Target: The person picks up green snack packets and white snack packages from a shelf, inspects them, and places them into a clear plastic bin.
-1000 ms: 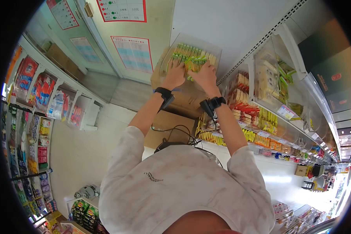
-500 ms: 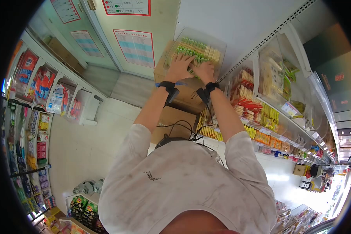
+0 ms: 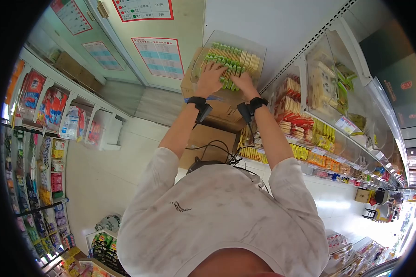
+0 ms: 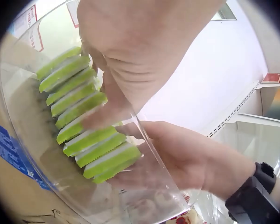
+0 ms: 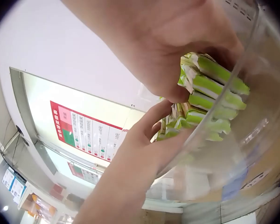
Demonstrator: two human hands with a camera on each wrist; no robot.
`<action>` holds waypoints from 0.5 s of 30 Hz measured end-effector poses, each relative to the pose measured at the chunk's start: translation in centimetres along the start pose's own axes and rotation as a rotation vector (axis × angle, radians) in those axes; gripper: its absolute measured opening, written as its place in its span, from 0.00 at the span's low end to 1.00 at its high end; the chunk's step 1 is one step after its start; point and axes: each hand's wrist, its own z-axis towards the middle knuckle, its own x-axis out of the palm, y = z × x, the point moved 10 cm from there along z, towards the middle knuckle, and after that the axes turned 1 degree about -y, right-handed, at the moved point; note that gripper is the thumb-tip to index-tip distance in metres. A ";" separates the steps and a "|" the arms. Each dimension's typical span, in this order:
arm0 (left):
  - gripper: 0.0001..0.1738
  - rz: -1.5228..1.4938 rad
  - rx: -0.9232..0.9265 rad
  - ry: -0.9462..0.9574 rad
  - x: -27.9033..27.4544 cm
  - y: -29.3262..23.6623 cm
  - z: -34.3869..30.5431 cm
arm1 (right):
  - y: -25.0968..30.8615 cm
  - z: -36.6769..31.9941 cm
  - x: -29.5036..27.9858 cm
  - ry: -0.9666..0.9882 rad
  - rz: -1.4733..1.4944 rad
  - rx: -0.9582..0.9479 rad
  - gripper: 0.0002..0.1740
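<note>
A clear bin (image 3: 262, 69) holds rows of light sticks in green-ended packets (image 3: 224, 61). Both the left hand (image 3: 210, 79) and right hand (image 3: 246, 85) reach inside. In the left wrist view a row of green packets (image 4: 98, 140) stands side by side, the left hand (image 4: 140, 42) gripping it from above with its thumb along the row, and the right hand (image 4: 186, 156) at the near end. The right wrist view has the right hand (image 5: 172, 42) curled round one end and the left hand (image 5: 135, 158) holding the other side. Some fingertips are hidden.
The bin rests on a cardboard box (image 3: 189, 83), with another box (image 3: 208, 143) lower down. Shelves of packaged snacks (image 3: 293, 115) run along the right. At the left are a shelf of red and blue packs (image 3: 53, 106) and a door with posters (image 3: 158, 57). Cables (image 3: 217, 147) lie near the body.
The right hand has drawn back towards the near side of the bin. Green packets lying across the rows a second ago are no longer seen there, and more of the rows shows.
</note>
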 end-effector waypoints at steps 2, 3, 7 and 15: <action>0.38 -0.019 -0.007 0.001 -0.6 -0.4 -0.2 | 1.4 -1.8 -0.7 -0.048 -0.034 -0.018 0.56; 0.37 -0.027 0.000 -0.015 -0.7 -0.4 -0.2 | 2.1 -2.6 -1.1 -0.071 -0.051 -0.027 0.61; 0.36 -0.026 0.021 -0.051 -0.7 -0.4 -0.1 | 3.3 -3.9 -1.0 0.013 -0.103 0.001 0.70; 0.35 0.023 0.007 -0.059 -0.4 -0.4 0.0 | 3.4 -4.3 -0.5 0.127 -0.199 -0.002 0.73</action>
